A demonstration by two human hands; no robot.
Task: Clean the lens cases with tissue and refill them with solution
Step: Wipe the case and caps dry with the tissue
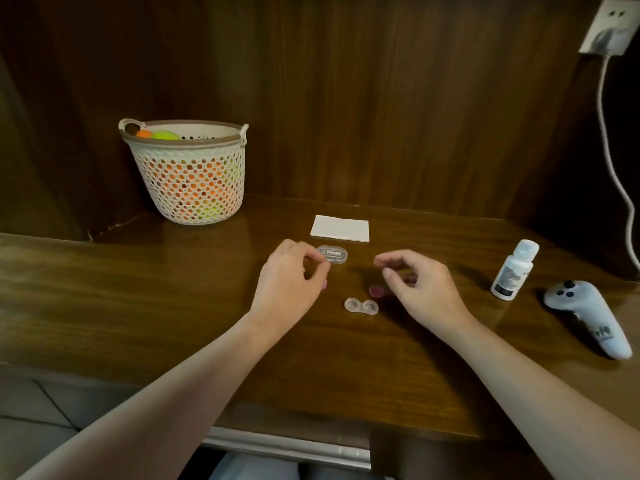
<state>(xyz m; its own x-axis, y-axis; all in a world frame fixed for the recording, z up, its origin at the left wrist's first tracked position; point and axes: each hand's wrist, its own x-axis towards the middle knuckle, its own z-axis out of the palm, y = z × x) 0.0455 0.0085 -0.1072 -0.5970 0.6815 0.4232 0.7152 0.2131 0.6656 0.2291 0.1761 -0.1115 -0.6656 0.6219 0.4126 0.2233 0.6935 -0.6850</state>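
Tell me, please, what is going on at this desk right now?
A person sits at a wooden desk with both bare hands hovering over an open clear lens case; a purple cap lies beside it. The left hand is by a small clear box, and the right hand is loosely curled. A folded tissue and the solution bottle lie untouched.

My left hand (291,271) curls over something purple, only a sliver showing. My right hand (420,285) hides part of a purple cap (375,291) and all it may hold. The bottle (512,270) label is unreadable.
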